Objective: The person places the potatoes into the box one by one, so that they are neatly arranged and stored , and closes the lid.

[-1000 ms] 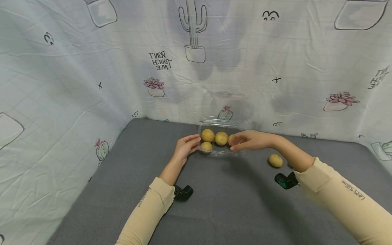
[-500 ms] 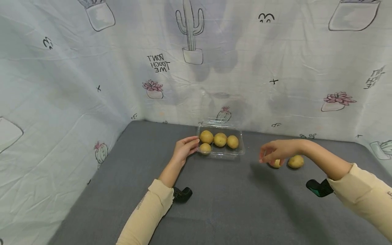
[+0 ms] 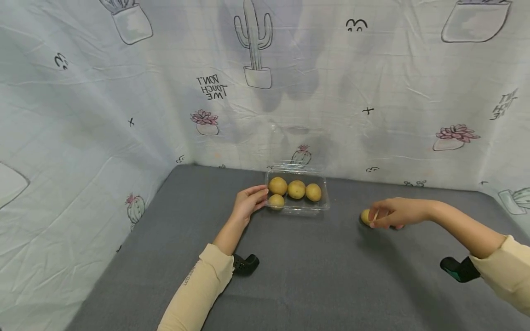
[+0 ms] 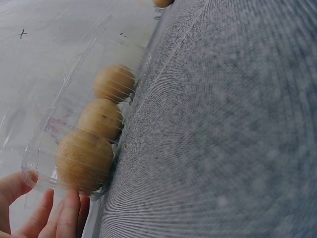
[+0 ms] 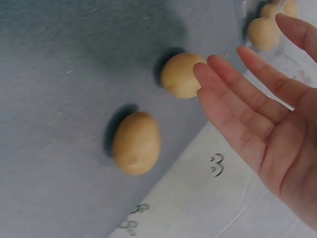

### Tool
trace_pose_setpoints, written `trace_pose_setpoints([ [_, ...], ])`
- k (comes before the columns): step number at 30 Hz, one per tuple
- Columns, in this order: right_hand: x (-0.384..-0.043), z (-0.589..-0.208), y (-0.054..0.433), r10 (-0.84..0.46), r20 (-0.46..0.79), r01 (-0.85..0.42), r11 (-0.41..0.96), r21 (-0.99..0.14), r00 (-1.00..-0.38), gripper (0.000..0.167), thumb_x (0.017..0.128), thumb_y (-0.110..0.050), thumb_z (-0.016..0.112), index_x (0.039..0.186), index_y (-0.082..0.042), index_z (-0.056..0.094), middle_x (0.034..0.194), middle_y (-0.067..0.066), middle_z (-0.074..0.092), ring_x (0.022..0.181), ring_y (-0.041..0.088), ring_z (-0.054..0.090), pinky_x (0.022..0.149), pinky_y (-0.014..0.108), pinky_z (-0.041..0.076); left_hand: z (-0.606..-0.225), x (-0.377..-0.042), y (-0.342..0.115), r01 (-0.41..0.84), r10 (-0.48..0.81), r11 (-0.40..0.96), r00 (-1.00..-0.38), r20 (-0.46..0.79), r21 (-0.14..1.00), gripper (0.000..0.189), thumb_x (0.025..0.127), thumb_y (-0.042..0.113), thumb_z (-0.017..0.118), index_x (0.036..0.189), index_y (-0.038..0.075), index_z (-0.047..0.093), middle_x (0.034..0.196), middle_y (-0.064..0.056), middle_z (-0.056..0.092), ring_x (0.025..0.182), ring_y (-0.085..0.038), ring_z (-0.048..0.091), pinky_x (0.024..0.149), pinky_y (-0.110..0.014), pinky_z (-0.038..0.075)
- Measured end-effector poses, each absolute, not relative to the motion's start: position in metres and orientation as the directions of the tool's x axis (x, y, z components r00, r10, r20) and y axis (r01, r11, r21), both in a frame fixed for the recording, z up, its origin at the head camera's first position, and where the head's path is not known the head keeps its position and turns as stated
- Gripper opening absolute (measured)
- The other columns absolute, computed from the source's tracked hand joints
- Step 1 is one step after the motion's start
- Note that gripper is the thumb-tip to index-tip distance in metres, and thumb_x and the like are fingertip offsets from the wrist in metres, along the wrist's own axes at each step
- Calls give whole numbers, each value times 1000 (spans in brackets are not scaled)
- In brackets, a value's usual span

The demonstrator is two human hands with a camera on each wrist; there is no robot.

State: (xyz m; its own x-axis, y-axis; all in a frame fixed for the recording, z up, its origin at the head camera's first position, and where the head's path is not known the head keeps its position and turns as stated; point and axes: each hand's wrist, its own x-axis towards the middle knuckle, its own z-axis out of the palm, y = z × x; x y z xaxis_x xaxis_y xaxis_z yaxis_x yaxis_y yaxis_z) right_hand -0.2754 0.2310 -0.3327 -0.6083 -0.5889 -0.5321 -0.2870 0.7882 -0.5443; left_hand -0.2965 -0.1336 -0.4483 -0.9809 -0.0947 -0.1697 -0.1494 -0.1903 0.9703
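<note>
A clear plastic container [image 3: 297, 211] with its lid raised holds several yellow potatoes [image 3: 296, 189]. At its left end my left hand [image 3: 247, 202] grips the rim, thumb and fingers against the plastic in the left wrist view. My right hand [image 3: 391, 213] hovers over two loose potatoes at the right. One loose potato [image 3: 365, 217] shows beside the fingertips in the head view, while the hand hides most of the other. Both are plain in the right wrist view, a nearer potato [image 5: 137, 143] and one by the fingertips [image 5: 181, 76]; that hand holds nothing, its fingers loosely extended.
Grey cloth covers the table [image 3: 269, 285]. White printed fabric [image 3: 331, 82] hangs behind and at the sides, close behind the container. A black wrist device [image 3: 246, 265] is on the left forearm, another black device [image 3: 459, 270] on the right.
My right hand has left the potato in the container and moved right to the loose potatoes. My left hand has stayed at the container. The head view has shifted slightly.
</note>
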Motion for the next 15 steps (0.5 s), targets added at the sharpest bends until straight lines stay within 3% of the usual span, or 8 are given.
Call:
trace_pose_setpoints([
  [4,-275,-336,241,-602,-479,-314,772,-552,-638,32,93,-23,55,115,0,53,101,5,63,73,13,52,59,28,47,-448,-296,-134,-143,-105,-177,-981,-163,974,31,86,12,66,116,2,63,107,-12,63,98,-26,62,79,-27,55],
  [10,-273,-346,250,-623,-275,-466,753,-464,-732,33,92,-25,58,114,-1,58,106,6,63,96,23,59,73,33,52,-449,-296,-133,-139,-96,-178,-983,-158,974,32,86,12,66,116,1,63,104,-10,64,96,-24,62,79,-27,55],
  [15,-273,-360,248,-619,-127,-525,743,-415,-775,36,89,-24,63,113,3,60,110,16,62,98,34,59,76,42,53,-449,-295,-133,-132,-93,-182,-984,-151,974,32,86,11,66,116,0,62,104,-10,63,97,-26,62,79,-26,55],
])
